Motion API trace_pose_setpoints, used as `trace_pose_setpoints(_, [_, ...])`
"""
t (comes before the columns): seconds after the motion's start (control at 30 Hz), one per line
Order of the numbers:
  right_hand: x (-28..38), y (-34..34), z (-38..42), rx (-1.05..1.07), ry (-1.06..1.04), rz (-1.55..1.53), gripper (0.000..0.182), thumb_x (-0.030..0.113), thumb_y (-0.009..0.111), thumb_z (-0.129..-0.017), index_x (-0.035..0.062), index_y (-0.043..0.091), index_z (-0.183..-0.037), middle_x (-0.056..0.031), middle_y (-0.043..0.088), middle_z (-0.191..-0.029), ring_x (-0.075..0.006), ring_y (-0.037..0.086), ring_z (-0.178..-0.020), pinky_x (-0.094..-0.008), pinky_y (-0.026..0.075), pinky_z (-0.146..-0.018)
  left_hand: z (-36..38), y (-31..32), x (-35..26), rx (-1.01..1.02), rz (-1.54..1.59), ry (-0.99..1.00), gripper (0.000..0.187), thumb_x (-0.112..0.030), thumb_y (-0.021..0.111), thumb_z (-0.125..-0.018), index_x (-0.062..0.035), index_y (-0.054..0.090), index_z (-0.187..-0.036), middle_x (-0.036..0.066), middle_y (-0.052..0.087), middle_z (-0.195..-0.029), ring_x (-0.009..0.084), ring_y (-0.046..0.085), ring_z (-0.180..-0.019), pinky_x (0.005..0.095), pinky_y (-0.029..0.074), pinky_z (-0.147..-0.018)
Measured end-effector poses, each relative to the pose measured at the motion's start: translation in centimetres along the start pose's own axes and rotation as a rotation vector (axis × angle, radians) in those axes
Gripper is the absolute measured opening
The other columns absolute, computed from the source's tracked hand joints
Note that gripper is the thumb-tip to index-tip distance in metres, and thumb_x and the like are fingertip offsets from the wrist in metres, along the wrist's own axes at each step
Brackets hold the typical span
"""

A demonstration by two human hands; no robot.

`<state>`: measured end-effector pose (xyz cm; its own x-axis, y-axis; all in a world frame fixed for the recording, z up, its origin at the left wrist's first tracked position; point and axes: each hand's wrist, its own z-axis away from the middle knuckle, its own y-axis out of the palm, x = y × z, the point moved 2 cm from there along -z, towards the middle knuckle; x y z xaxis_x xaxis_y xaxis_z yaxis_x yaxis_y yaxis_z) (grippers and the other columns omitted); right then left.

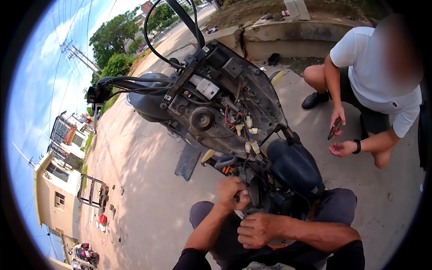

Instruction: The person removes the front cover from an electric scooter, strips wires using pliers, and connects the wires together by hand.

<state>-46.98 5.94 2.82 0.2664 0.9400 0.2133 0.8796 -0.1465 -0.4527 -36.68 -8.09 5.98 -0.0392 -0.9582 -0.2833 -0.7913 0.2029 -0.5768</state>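
My left hand (232,193) is closed, its thumb against curled fingers, beside the exposed inner parts of a dark scooter. Whatever it grips, if anything, is hidden. Just below and to the right, my right hand (258,230) is a closed fist, held over my lap; its contents cannot be seen. Ahead of both lies the scooter's stripped front section (216,139), dusty black, with a round black part (202,118) and a white box-shaped unit (207,89). Loose white wire connectors (253,146) hang from it. A smooth black fender-like cover (294,166) sits right of my hands.
A person in a white shirt (369,63) squats at the right, a dark flat object (334,128) in one hand. Handlebar cables (139,83) stick out left. A flat grey piece (187,162) lies on the ground. A concrete curb (288,47) runs behind the scooter.
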Motion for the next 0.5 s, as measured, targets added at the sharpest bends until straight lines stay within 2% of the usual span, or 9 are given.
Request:
trace_pose_setpoints(0.13, [0.1, -0.2, -0.1, 0.006, -0.005, 0.003, 0.025, 0.024, 0.076, -0.079, 0.0119, 0.054, -0.079, -0.0016, 0.05, -0.075, -0.0178, 0.057, -0.07, -0.0319, 0.047, -0.06, -2.7, -2.8, -0.7, -0.055, -0.071, 0.062, 0.008, -0.004, 0.063, -0.084, -0.0059, 0.055, -0.08, 0.0, 0.046, -0.057, 0.017, 0.042, -0.044, 0.0335, 0.032, -0.046])
trace_pose_setpoints(0.27, [0.1, -0.1, 0.0, -0.012, 0.002, 0.025, 0.025, 0.024, 0.076, -0.08, 0.0119, 0.054, -0.079, -0.0015, 0.051, -0.076, -0.0175, 0.058, -0.071, -0.0312, 0.047, -0.06, -5.1, -4.7, -1.1, -0.076, -0.16, 0.126, 0.008, -0.003, 0.062, -0.085, -0.0039, 0.055, -0.081, 0.001, 0.046, -0.057, 0.0171, 0.041, -0.044, 0.0327, 0.032, -0.046])
trace_pose_setpoints(0.4, [0.0, 0.1, 0.1, -0.004, 0.004, 0.034, 0.024, 0.025, 0.075, -0.08, 0.0117, 0.055, -0.079, -0.0015, 0.052, -0.077, -0.0172, 0.059, -0.072, -0.0308, 0.048, -0.061, -7.4, -6.1, -0.4, -0.102, -0.358, 0.131, 0.012, -0.007, 0.07, -0.088, 0.0021, 0.064, -0.094, 0.012, 0.06, -0.079, 0.0234, 0.059, -0.066, 0.0347, 0.046, -0.059])
trace_pose_setpoints(0.5, [-0.1, -0.1, -0.1, -0.009, 0.0, 0.033, 0.024, 0.024, 0.075, -0.08, 0.0116, 0.055, -0.079, -0.0014, 0.053, -0.077, -0.0173, 0.059, -0.072, -0.0309, 0.048, -0.061, -9.6, -6.7, -0.9, -0.12, -0.635, 0.114, 0.024, -0.013, 0.076, -0.09, 0.0038, 0.069, -0.105, 0.019, 0.062, -0.105, 0.029, 0.063, -0.094, 0.0368, 0.051, -0.078])
